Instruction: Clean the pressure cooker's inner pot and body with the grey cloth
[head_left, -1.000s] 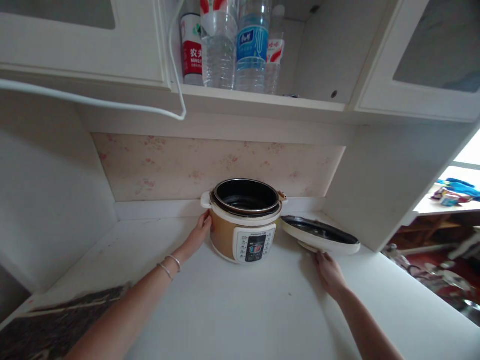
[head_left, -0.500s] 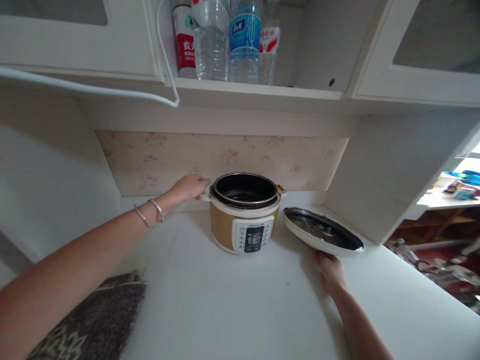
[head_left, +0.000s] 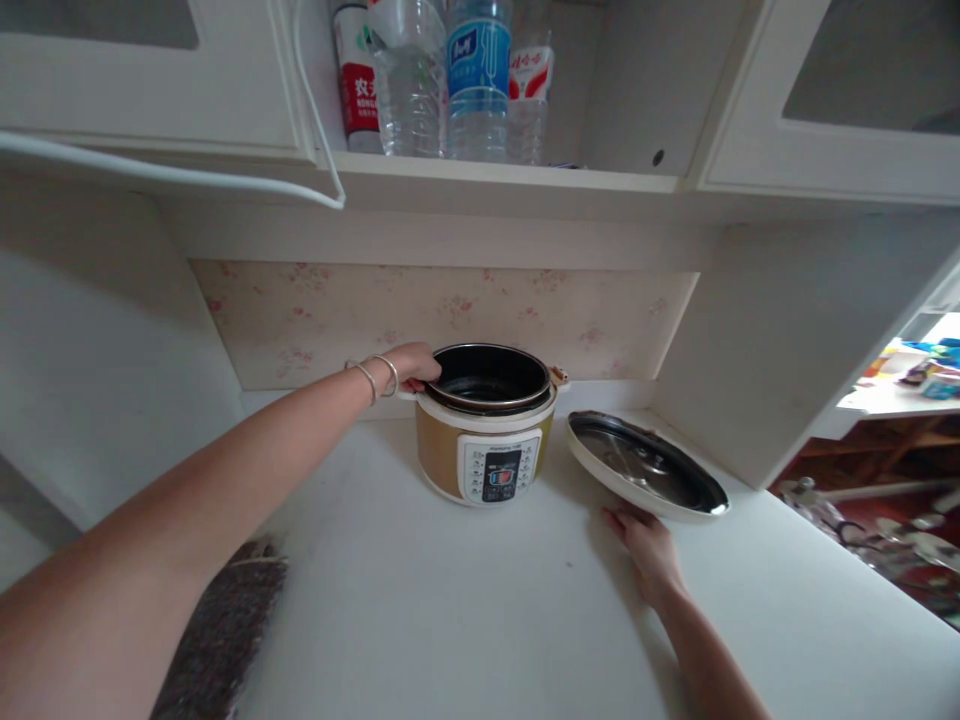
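Left fingers (head_left: 430, 369) gripping inner pot (head_left: 491, 375) at left rim, right fingers (head_left: 619, 520) under tilted lid (head_left: 645, 460), grip unclear

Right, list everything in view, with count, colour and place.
Cooker: 1, gold and white, on the counter
Pot: 1, black, inside the cooker
Lid: 1, off-white with dark underside facing up, tilted, right of the cooker
Counter: 1, white, below
Bottles: at least 4, clear with blue or red labels, on the upper shelf
Cabinet: 1, white, above
Cable: 1, white, upper left
Floral panel: 1, cream and pink, behind the cooker
Mat: 1, dark, lower left
Blurred items: count unclear, mixed colours, far right
Bracelets: 2, silver, on the left arm
Left hand: 1, bare, at the pot's left rim
Right hand: 1, bare, at the lid's near edge
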